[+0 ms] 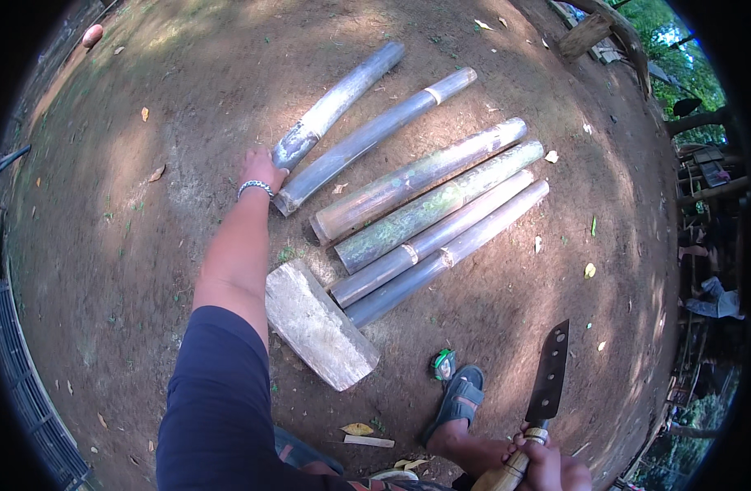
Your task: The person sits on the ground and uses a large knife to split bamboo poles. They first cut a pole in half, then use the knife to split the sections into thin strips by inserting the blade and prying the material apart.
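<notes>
My left hand point(263, 169) is closed around the near end of the leftmost bamboo piece point(339, 101), which lies on the ground. Right beside it lies another bamboo piece point(379, 139). Several more bamboo pieces rest side by side to the right, among them a greenish one point(441, 206) and a thin grey one point(494, 225). At lower right, my right hand point(547, 464) grips a knife by its wooden handle. The dark knife blade point(549, 372) has several holes and points up and away, apart from the bamboo.
A thick wooden block point(320, 326) lies at the bamboo's near ends. A green tape measure point(443, 365) sits by my sandaled foot point(459, 401). Dry leaves dot the dirt ground point(187, 90). A log point(586, 38) stands at far right, and a slatted bamboo structure point(27, 385) runs along the left.
</notes>
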Demonstrator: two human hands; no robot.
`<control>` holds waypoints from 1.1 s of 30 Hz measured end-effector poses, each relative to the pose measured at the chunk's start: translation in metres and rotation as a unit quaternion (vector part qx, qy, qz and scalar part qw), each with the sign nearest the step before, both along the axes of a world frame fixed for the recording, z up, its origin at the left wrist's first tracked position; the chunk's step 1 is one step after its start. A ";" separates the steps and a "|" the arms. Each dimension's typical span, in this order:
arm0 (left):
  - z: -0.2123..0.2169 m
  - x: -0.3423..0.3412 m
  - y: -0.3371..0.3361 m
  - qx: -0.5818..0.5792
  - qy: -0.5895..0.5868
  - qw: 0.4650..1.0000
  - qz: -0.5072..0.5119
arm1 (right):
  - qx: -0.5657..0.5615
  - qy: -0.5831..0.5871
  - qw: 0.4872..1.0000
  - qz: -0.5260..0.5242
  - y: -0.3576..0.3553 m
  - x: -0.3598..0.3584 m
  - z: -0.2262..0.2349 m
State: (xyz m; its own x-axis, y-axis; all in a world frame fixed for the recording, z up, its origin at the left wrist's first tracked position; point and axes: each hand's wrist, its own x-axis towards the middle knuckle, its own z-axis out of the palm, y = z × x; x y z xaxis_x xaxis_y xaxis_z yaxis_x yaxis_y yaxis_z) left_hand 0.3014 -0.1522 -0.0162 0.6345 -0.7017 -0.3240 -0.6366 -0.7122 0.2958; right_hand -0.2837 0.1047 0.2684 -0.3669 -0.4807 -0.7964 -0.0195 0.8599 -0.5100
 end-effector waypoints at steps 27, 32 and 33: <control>-0.033 0.000 0.031 -0.063 0.126 0.985 -0.102 | -0.026 -0.028 0.999 0.004 0.021 0.002 0.013; -0.031 0.031 0.052 -0.163 0.108 0.980 -0.033 | -0.064 -0.056 0.996 -0.019 0.025 0.002 0.005; -0.039 0.047 0.059 -0.194 0.091 0.977 -0.006 | -0.081 -0.081 0.993 -0.023 0.024 0.001 0.002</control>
State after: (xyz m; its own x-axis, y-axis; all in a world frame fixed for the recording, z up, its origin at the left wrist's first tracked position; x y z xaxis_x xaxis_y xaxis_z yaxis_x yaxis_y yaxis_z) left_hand 0.3486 -0.0935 -0.0547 0.5817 -0.8013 -0.1393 -0.5558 -0.5167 0.6512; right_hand -0.2826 0.1286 0.2701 -0.2654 -0.5931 -0.7601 0.1107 0.7644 -0.6351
